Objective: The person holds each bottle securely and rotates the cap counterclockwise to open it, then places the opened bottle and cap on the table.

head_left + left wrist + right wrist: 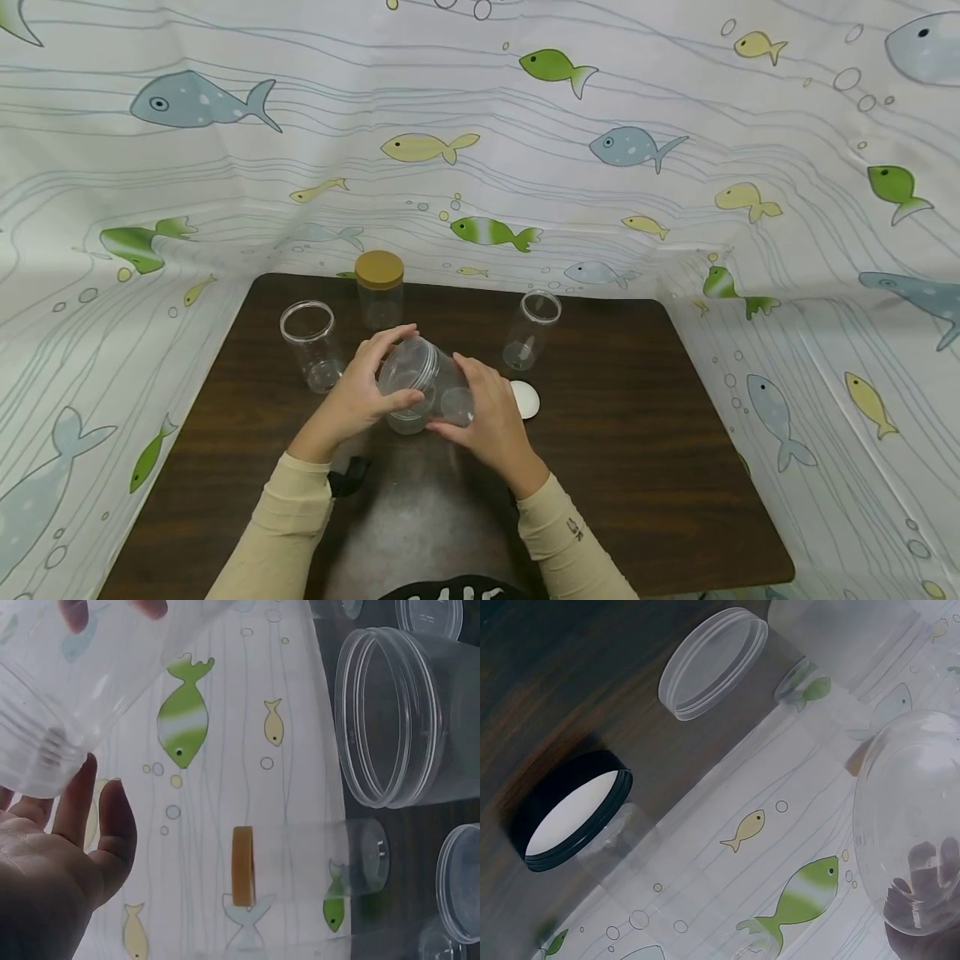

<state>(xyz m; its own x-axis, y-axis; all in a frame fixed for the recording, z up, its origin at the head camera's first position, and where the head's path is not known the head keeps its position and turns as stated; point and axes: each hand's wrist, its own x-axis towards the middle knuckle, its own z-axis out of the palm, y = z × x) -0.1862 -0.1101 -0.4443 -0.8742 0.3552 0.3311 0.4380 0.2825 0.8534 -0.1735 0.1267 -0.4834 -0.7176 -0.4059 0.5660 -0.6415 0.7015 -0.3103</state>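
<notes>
Both hands hold a clear plastic jar (448, 377) tilted on its side above the table, its ridged end to the left. My left hand (365, 392) grips that ridged end, thumb in front and fingers over the top. The right hand (491, 417) holds the smooth base end between thumb and fingers. In the right wrist view the jar's round base (911, 802) shows fingers through it. Below it stands another clear jar (386, 720) with a threaded mouth, partly hidden in the head view. A translucent lid (712, 664) lies on the table near it.
A white-lined black lid (577, 814) lies right of the right hand. Behind the hands stand a jar with a mustard-yellow lid (379, 271) and two uncovered clear jars, one left (309, 346) and one right (531, 329). A fish-print sheet (480, 192) surrounds the dark table (637, 467).
</notes>
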